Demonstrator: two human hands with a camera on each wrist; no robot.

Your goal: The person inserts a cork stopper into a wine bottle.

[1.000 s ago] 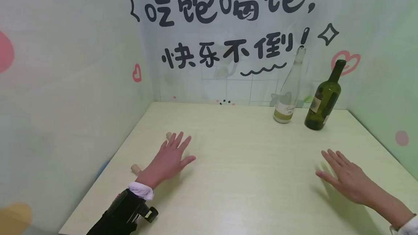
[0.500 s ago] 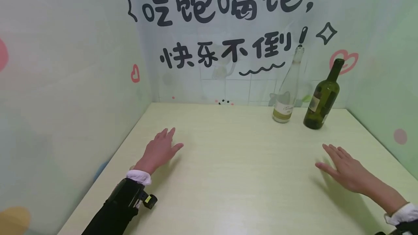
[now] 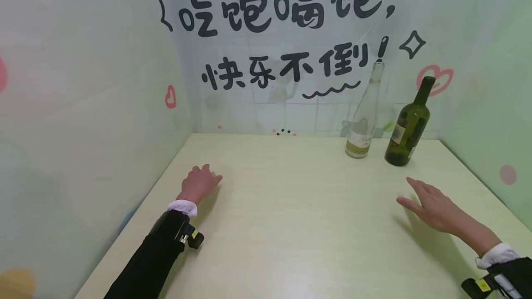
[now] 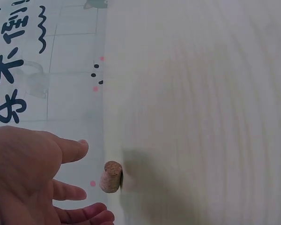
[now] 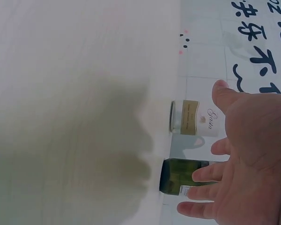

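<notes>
In the head view my left hand (image 3: 199, 183) hovers low over the left side of the table, fingers slightly bent. A cork (image 4: 111, 177) shows in the left wrist view, just beyond the spread thumb and fingers and apart from them; the head view hides it. My right hand (image 3: 436, 209) is held above the right side of the table, thumb apart and fingers extended, holding nothing. Nearest to it is a green wine bottle (image 3: 408, 128), with a clear labelled bottle (image 3: 363, 121) to its left. Both bottles stand upright near the back.
A pale wooden table (image 3: 291, 206) is enclosed by printed walls at the back, left and right. Dark lettering covers the back wall (image 3: 257, 114). Wrist cameras are strapped over the dark sleeves, such as the left sleeve (image 3: 154, 248).
My left hand has drawn in leftward, its spread fingers now bending. Two corks seen near it earlier are hidden in the head view. The right hand has shifted slightly up and left.
</notes>
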